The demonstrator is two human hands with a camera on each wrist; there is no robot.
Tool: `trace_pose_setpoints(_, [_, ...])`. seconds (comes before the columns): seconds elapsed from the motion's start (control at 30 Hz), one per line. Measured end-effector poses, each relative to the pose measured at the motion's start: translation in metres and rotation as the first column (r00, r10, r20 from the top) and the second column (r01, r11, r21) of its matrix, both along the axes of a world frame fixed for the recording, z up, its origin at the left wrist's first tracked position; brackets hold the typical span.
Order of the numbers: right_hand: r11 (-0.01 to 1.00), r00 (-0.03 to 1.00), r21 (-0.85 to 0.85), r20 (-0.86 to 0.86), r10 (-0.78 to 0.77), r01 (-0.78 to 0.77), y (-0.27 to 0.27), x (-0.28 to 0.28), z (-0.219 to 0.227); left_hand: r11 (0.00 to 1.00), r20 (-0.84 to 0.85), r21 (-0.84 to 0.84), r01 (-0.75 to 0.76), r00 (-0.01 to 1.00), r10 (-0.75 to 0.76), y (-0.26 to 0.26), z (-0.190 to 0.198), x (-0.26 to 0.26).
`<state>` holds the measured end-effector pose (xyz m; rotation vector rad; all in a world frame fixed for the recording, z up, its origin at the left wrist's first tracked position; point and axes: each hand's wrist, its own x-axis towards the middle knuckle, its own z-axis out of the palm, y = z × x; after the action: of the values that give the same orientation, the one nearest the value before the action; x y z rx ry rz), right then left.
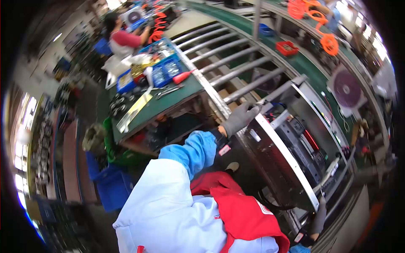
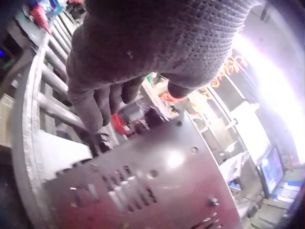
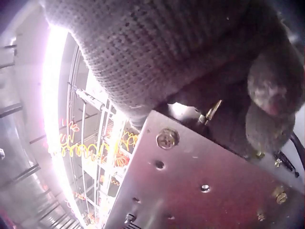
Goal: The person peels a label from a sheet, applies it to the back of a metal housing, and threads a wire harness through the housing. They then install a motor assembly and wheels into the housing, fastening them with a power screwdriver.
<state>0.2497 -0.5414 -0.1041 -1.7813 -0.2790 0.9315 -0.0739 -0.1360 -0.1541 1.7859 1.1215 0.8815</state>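
The relation that counts is how the metal case (image 1: 274, 149) lies between the two hands. It sits at the end of the roller conveyor (image 1: 249, 86), ahead and to the person's right. Open upward, it has its long axis running from a far corner by the left arm down to a near corner by the right arm. One long wall is turned toward the person's body, and the hands stand at opposite ends of that wall.

At the case's far end, the left hand (image 1: 239, 119) is over the corner, its gloved fingers loosely bent and spread from the thumb, with nothing seen gripped between them; from there the case stretches to the right and back toward the person. At the case's near end, the right hand (image 1: 319, 217) lies over the corner, fingers bent past the panel edge; the wrist view is dark and close, so I cannot tell whether it grasps the edge or something just inside. Neither hand is clearly nearer, each being at its own corner.

Inside the case, a red strip (image 1: 311, 140) sits near the middle, and a white cable (image 1: 331, 170) reaches toward the right hand's end.
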Motion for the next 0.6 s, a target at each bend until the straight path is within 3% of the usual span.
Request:
trace_pose_setpoints(0.03, [0.997, 0.999, 0.071, -0.038, -0.033, 0.036, -0.004, 0.001, -0.006, 0.999, 0.128, -0.028, -0.038, 0.991, 0.041, -0.015, 0.0, -0.016])
trace_pose_setpoints(0.07, [0.999, 0.996, 0.03, -0.083, 0.04, -0.037, -0.01, 0.01, -0.008, 0.988, -0.005, -0.118, -0.102, 0.995, 0.102, -0.03, 0.008, -0.045])
trace_pose_setpoints(0.1, [0.994, 0.986, -0.006, -0.129, 0.106, -0.107, -0.017, 0.023, -0.008, 0.983, -0.064, -0.164, -0.083, 0.995, 0.074, -0.027, -0.025, -0.076])
trace_pose_setpoints(0.13, [0.991, 0.973, 0.024, -0.19, 0.133, -0.131, -0.029, 0.031, -0.007, 0.992, -0.209, -0.057, -0.109, 0.973, 0.095, -0.032, -0.044, -0.109])
trace_pose_setpoints(0.17, [0.976, 0.979, -0.073, 0.005, 0.204, -0.203, -0.038, 0.039, -0.013, 0.988, -0.237, -0.022, -0.151, 0.961, 0.141, -0.04, -0.064, -0.147])
trace_pose_setpoints(0.2, [0.952, 0.942, -0.194, 0.194, 0.275, -0.238, -0.047, 0.047, -0.019, 0.957, -0.258, -0.19, -0.217, 0.952, 0.165, -0.049, -0.065, -0.184])
trace_pose_setpoints(0.23, [0.937, 0.981, -0.315, -0.164, 0.102, -0.15, -0.054, 0.071, -0.016, 0.892, -0.262, -0.293, -0.343, 0.926, 0.27, -0.053, -0.076, -0.22])
trace_pose_setpoints(0.3, [0.953, 0.974, -0.256, 0.197, -0.113, 0.162, -0.032, 0.021, 0.016, 0.716, -0.124, -0.496, -0.491, 0.857, 0.501, -0.051, -0.097, -0.296])
trace_pose_setpoints(0.33, [0.933, 0.902, -0.183, 0.366, -0.229, 0.311, -0.024, -0.005, 0.03, 0.752, -0.254, -0.218, -0.622, 0.78, 0.571, -0.041, -0.121, -0.339])
trace_pose_setpoints(0.37, [0.93, 0.749, -0.165, 0.645, -0.151, 0.329, -0.026, -0.017, 0.036, 0.746, -0.38, -0.08, -0.661, 0.712, 0.591, -0.037, -0.102, -0.369])
trace_pose_setpoints(0.4, [0.928, 0.515, -0.141, 0.855, -0.061, 0.344, -0.03, -0.029, 0.038, 0.644, -0.268, -0.073, -0.762, 0.637, 0.723, -0.022, -0.118, -0.405])
trace_pose_setpoints(0.43, [0.928, 0.229, -0.118, 0.973, 0.036, 0.352, -0.029, -0.043, 0.038, 0.608, -0.269, -0.015, -0.794, 0.588, 0.763, -0.003, -0.12, -0.437])
trace_pose_setpoints(0.47, [0.943, 0.319, 0.125, 0.92, -0.226, 0.309, -0.02, -0.058, 0.038, 0.581, -0.353, 0.116, -0.806, 0.513, 0.782, 0.013, -0.103, -0.46])
trace_pose_setpoints(0.5, [0.913, 0.342, 0.153, 0.894, -0.291, 0.377, -0.009, -0.079, 0.043, 0.587, -0.372, 0.043, -0.808, 0.533, 0.76, 0.029, -0.072, -0.474])
trace_pose_setpoints(0.53, [0.877, 0.358, 0.179, 0.862, -0.359, 0.447, 0.006, -0.103, 0.052, 0.598, -0.518, 0.143, -0.789, 0.455, 0.724, 0.056, -0.063, -0.498])
trace_pose_setpoints(0.6, [0.814, 0.353, 0.235, 0.812, -0.465, 0.531, 0.04, -0.152, 0.057, 0.667, -0.607, 0.29, -0.686, 0.408, 0.682, 0.104, -0.049, -0.536])
